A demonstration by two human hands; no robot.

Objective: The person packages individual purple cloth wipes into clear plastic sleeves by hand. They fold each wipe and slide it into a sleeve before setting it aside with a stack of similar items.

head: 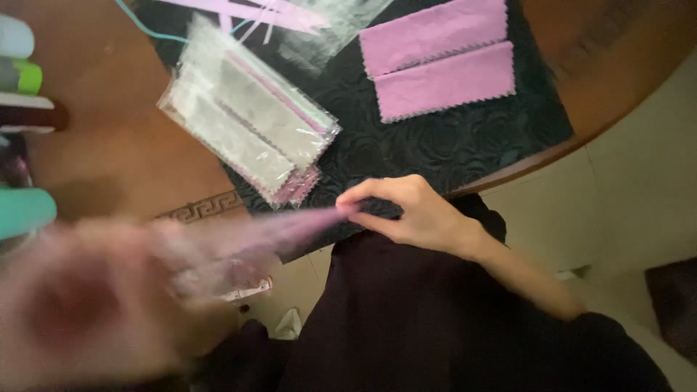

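Note:
My right hand (410, 212) pinches one end of a pink cloth (290, 225) at the near edge of the table. The cloth stretches left toward my left hand (94, 297), which is large, close to the camera and blurred; it seems to grip the cloth's other end together with a clear plastic sleeve (218, 272). A stack of clear sleeves holding pink cloths (247, 120) lies on a black embossed mat (435, 145). Two loose pink cloths with zigzag edges (439, 58) lie side by side at the mat's far right.
The mat lies on a round brown wooden table (109, 160). Empty clear sleeves (327, 29) and pale strips sit at the top. Green, white and dark containers (22, 94) line the left edge. My dark clothing fills the bottom; pale floor shows at right.

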